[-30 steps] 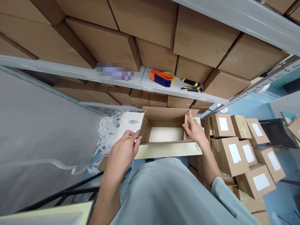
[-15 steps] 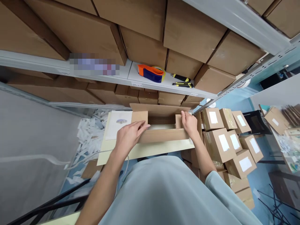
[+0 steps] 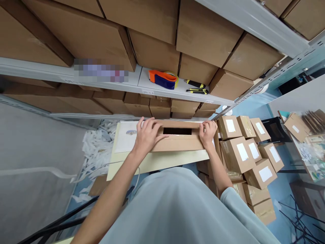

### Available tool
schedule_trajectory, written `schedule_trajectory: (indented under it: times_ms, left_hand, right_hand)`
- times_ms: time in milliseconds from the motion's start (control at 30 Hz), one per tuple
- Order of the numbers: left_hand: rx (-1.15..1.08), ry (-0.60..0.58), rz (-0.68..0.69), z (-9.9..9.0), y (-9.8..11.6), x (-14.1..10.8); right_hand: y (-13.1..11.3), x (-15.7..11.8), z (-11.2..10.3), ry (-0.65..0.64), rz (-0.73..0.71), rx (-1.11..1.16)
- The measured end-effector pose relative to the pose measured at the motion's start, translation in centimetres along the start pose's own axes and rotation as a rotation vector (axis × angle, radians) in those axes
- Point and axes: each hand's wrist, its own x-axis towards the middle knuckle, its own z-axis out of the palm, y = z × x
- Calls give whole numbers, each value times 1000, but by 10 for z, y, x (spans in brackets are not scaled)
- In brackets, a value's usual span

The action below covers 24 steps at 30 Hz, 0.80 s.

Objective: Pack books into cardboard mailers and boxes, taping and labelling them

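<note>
A long cardboard box [image 3: 177, 145] lies across a pale yellow board in front of me, its flaps folded inward with a dark narrow gap between them. My left hand [image 3: 147, 135] rests on the box's left end, fingers spread, the thumb along the near flap. At the right end my right hand [image 3: 208, 132] has its fingers bent over the corner and the flaps. Beside the box, to the left, a white printed sheet [image 3: 124, 144] lies on the yellow board [image 3: 152, 166].
A shelf [image 3: 142, 79] above holds large cartons, an orange and blue tape dispenser [image 3: 163, 79] and cutters [image 3: 196, 87]. Labelled boxes [image 3: 241, 154] are stacked at the right. White paper scraps [image 3: 95, 145] lie at the left, near a cable.
The far flap has come down toward me and the opening has narrowed to a slot. My left hand has moved right and forward; my right hand now curls over the right corner.
</note>
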Motion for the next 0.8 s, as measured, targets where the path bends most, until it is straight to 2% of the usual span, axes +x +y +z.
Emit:
schedule_trajectory:
  times_ms: [100, 167, 300, 367, 600, 800]
  left_hand:
    - [-93, -69, -20, 4, -9, -10]
    - [-150, -59, -71, 8, -13, -14]
    - [-259, -30, -227, 16, -19, -13]
    - [-305, -47, -286, 16, -21, -12]
    - [-352, -87, -306, 9, -24, -18]
    - [-337, -101, -364, 10, -25, -19]
  right_hand:
    - [4, -15, -12, -120, 66, 61]
    - [6, -22, -15, -234, 147, 127]
    - [6, -23, -10, -481, 315, 267]
    - [6, -19, -8, -560, 342, 283]
    - [8, -10, -14, -689, 294, 329]
    - [4, -5, -12, -689, 334, 344]
